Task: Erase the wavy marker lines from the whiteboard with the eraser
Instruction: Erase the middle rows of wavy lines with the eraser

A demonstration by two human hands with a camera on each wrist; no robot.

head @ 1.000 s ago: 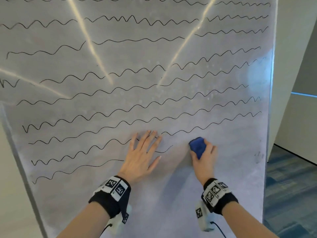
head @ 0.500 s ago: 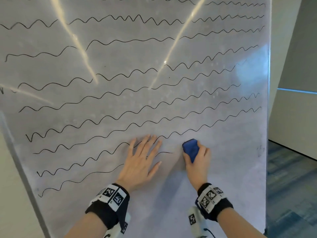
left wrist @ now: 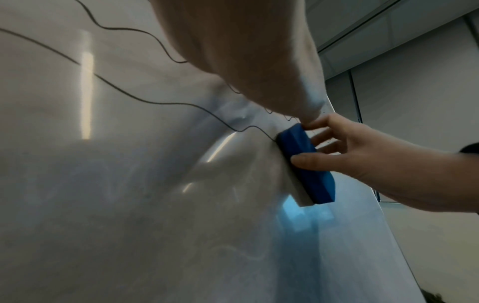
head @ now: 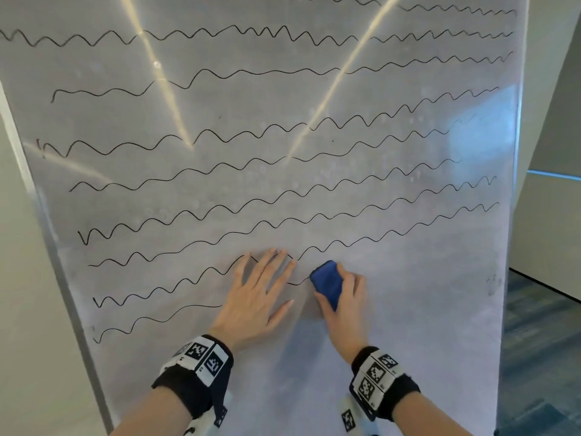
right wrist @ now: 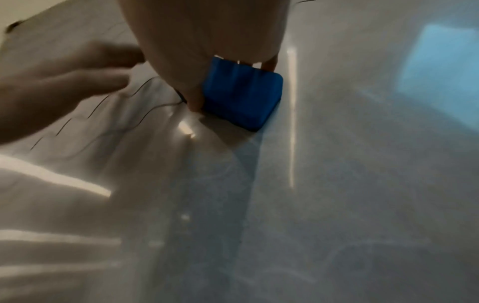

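Observation:
A tall whiteboard (head: 408,309) carries several black wavy lines (head: 283,196) across its upper and left parts. My right hand (head: 344,306) grips a blue eraser (head: 327,283) with a white felt base and presses it flat on the board at the cut end of a short line stub. The eraser (left wrist: 304,162) shows side-on in the left wrist view, thumb and fingers pinching its sides, and end-on in the right wrist view, where the eraser (right wrist: 241,94) meets the line. My left hand (head: 261,291) lies flat on the board just left of it, fingers spread over two lines.
The board's lower right area holds only faint grey smudges (head: 495,283). A metal frame (head: 47,215) edges the board's left side, and another rail (head: 515,215) edges the right. Beyond the right edge are a pale wall (head: 547,215) and blue-grey carpet (head: 540,357).
My right hand has slid the eraser leftward along the line, shortening the stub beside my left hand's fingers. The left hand has stayed flat in place. The head view has shifted.

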